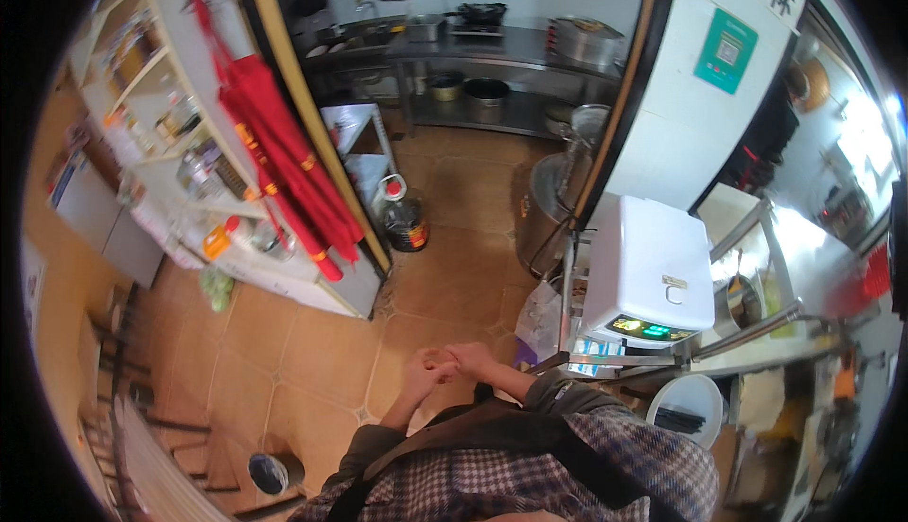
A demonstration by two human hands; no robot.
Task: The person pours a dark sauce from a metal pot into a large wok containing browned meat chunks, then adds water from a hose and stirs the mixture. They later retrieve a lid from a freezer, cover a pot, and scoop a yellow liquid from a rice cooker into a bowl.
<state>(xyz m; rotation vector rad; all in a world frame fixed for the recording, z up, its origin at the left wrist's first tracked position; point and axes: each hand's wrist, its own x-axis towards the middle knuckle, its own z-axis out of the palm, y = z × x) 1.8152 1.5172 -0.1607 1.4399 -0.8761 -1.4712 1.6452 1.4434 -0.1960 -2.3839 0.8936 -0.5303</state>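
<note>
My left hand (pixel 419 374) and my right hand (pixel 467 359) meet in front of my body, above the orange tiled floor (pixel 312 342). The fingers of both press against each other, and I see nothing held in either one. My forearms come up from a checked jacket (pixel 530 475) with a dark strap across it. The nearest thing is a white machine (pixel 648 271) with a lit panel, a little to the right of my right hand.
Red aprons (pixel 284 158) hang on a white shelf unit (pixel 203 172) at left. A dark jug with a red cap (pixel 405 219) stands on the floor. A large steel pot (pixel 544 215) is beside the machine. A steel kitchen counter (pixel 473 49) holds pans at the back. A white bucket (pixel 689 408) is at lower right.
</note>
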